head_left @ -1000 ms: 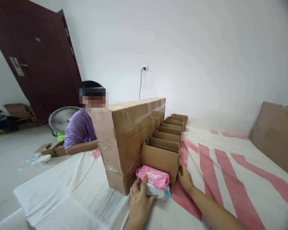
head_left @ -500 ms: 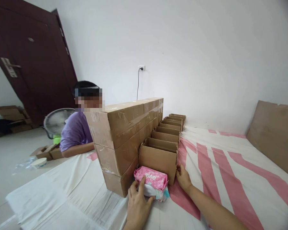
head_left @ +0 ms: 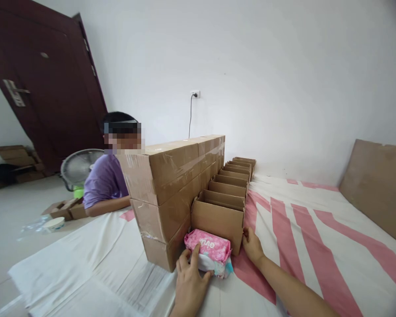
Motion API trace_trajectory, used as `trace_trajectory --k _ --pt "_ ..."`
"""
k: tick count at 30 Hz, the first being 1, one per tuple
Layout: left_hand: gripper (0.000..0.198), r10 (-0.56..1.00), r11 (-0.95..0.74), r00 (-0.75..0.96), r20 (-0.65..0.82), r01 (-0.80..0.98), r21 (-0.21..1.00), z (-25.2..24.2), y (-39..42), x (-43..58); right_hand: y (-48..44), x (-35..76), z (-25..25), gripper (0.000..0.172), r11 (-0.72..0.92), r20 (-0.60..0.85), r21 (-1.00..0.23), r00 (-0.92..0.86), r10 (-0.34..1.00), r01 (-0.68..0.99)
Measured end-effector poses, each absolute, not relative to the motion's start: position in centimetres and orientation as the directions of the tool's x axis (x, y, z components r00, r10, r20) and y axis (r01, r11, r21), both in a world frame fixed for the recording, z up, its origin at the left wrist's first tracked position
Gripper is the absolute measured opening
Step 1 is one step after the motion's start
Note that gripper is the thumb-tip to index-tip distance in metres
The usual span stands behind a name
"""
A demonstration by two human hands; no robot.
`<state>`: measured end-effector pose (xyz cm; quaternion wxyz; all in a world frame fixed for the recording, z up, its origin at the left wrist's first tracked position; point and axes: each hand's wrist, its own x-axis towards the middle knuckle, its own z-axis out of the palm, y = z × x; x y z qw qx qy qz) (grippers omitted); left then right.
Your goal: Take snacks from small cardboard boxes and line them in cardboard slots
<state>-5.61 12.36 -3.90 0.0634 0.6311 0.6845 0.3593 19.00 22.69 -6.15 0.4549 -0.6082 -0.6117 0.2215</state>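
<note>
A soft pink pack (head_left: 208, 245) with white lettering lies against the front of an open cardboard box (head_left: 218, 220). Beneath its pink top, white and light blue wrapping (head_left: 214, 266) shows; I cannot tell whether that is a second pack. My left hand (head_left: 190, 281) rests on the near left side of the packs, fingers spread, index fingertip on the pink wrapping and thumb along the lower front. At the box's right front edge, my right hand (head_left: 251, 243) has its fingers pinched together on the cardboard. Several more open boxes (head_left: 229, 189) line up behind this one.
Taped cartons (head_left: 174, 193) form a wall left of the open boxes. A person in a purple top (head_left: 107, 182) leans behind it, near a fan (head_left: 81, 169). A striped sheet (head_left: 317, 246) covers the surface, and a cardboard panel (head_left: 379, 189) leans at right.
</note>
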Motion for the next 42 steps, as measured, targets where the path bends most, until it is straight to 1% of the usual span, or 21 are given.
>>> trace_trajectory --k 8,13,18,24,30,37,40,42 --pt "0.071 0.905 -0.061 -0.2 0.375 0.812 0.58 -3.9 12.3 -5.6 22.8 19.1 -6.4 0.02 0.161 0.288 -0.824 0.157 0.945 0.543" --pt "0.065 0.9 -0.073 -0.195 0.391 0.815 0.574 -4.2 12.4 -5.7 22.9 19.1 -6.7 0.02 0.17 0.294 -0.822 0.15 0.944 0.543" --pt "0.072 0.882 -0.111 -0.179 0.436 0.82 0.561 -4.5 12.8 -5.9 22.9 19.1 -6.6 0.021 0.168 0.3 -0.816 0.158 0.941 0.554" --pt "0.071 0.885 -0.144 -0.143 0.443 0.821 0.553 -5.0 13.2 -6.4 22.9 19.0 -6.4 0.02 0.144 0.285 -0.801 0.159 0.945 0.581" --pt "0.072 0.89 -0.153 -0.131 0.436 0.816 0.557 -5.0 13.2 -6.7 21.5 18.9 -6.5 0.028 0.194 0.317 -0.786 0.113 0.942 0.586" --pt "0.07 0.87 -0.165 -0.144 0.472 0.817 0.553 -4.7 13.2 -6.5 19.5 18.7 -6.5 0.045 0.27 0.405 -0.717 0.069 0.912 0.643" --pt "0.07 0.861 -0.172 -0.139 0.489 0.825 0.538 -4.8 13.2 -6.4 19.4 18.7 -6.5 0.045 0.287 0.425 -0.688 0.05 0.904 0.667" --pt "0.072 0.858 -0.18 -0.133 0.497 0.827 0.533 -5.0 13.2 -6.4 19.4 18.7 -6.6 0.039 0.293 0.434 -0.669 0.038 0.9 0.683"
